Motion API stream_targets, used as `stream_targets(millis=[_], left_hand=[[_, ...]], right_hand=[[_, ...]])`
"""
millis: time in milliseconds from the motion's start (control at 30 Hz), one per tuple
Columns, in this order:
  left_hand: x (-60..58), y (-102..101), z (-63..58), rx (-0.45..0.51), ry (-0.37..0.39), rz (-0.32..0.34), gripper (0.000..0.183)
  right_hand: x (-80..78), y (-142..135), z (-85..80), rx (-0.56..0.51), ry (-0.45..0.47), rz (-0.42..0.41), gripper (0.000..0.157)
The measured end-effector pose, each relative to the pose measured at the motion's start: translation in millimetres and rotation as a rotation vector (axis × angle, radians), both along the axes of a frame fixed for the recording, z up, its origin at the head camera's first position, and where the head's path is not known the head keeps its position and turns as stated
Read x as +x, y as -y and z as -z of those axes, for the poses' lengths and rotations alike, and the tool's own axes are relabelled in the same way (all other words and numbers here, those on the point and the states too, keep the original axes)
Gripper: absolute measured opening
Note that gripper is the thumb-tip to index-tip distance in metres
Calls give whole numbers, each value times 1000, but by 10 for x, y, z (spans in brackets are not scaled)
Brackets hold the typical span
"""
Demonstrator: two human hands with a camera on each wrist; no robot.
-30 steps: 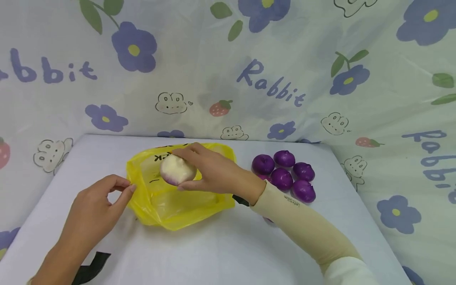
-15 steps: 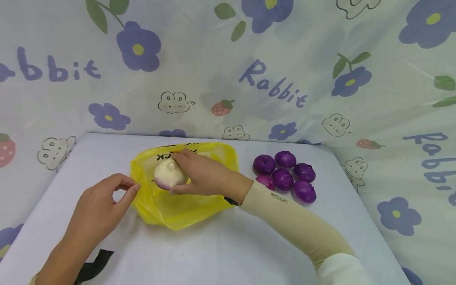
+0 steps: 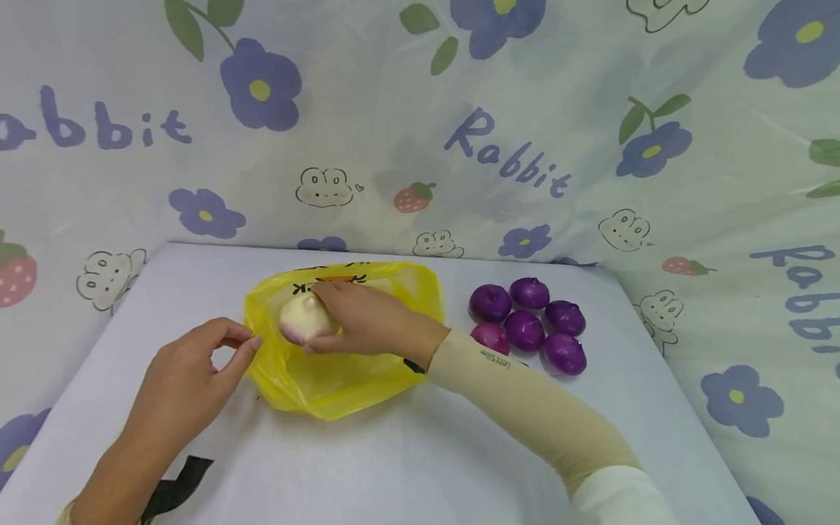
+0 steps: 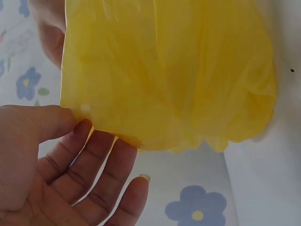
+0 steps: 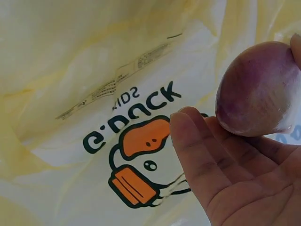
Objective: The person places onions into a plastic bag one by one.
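A yellow plastic bag (image 3: 341,383) stands with its mouth spread on the white table. At its left edge, my left hand (image 3: 193,379) pinches the rim between thumb and fingers; the left wrist view shows the thin film (image 4: 169,80) between them. Over the bag's mouth, my right hand (image 3: 361,317) holds a white and purple turnip-like bulb (image 3: 305,319) between thumb and fingers. In the right wrist view the bulb's purple side (image 5: 254,89) shows, with the bag's printed wall (image 5: 141,160) behind it.
Several dark purple onions (image 3: 525,330) sit in a cluster right of the bag, with one pinker onion (image 3: 491,337) at their near left. A black strap (image 3: 177,488) shows by my left wrist. A patterned cloth (image 3: 420,131) hangs behind the table.
My right hand has moved left and slightly down with the bulb, lower into the bag's mouth. The pinker onion has come into view from behind my sleeve. My left hand keeps its pinch.
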State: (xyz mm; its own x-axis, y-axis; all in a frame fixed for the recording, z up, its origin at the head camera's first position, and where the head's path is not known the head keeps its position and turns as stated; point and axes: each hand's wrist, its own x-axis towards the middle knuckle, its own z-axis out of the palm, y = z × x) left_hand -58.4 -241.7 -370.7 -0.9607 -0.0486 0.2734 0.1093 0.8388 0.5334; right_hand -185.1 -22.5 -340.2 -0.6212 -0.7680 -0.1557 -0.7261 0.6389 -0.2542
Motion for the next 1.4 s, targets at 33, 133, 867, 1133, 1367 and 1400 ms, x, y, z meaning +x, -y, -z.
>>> stream_targets(millis=[33, 133, 867, 1133, 1367, 1400], left_hand=[[-3, -2, 0, 1, 1, 1, 17], [-9, -8, 3, -5, 8, 3, 17], [-33, -47, 19, 3, 57, 17, 17], [-15, -46, 29, 5, 64, 24, 15], [-20, -50, 10, 13, 68, 31, 14], [-16, -51, 12, 13, 74, 30, 14]], right_hand=[[-14, 13, 13, 7, 2, 4, 91], [-53, 49, 50, 24, 9, 13, 92], [-224, 311, 396, 107, -22, 80, 86], [-207, 372, 527, 116, -84, 71, 84], [-232, 412, 546, 114, -82, 75, 84], [-236, 424, 551, 115, -75, 76, 84]])
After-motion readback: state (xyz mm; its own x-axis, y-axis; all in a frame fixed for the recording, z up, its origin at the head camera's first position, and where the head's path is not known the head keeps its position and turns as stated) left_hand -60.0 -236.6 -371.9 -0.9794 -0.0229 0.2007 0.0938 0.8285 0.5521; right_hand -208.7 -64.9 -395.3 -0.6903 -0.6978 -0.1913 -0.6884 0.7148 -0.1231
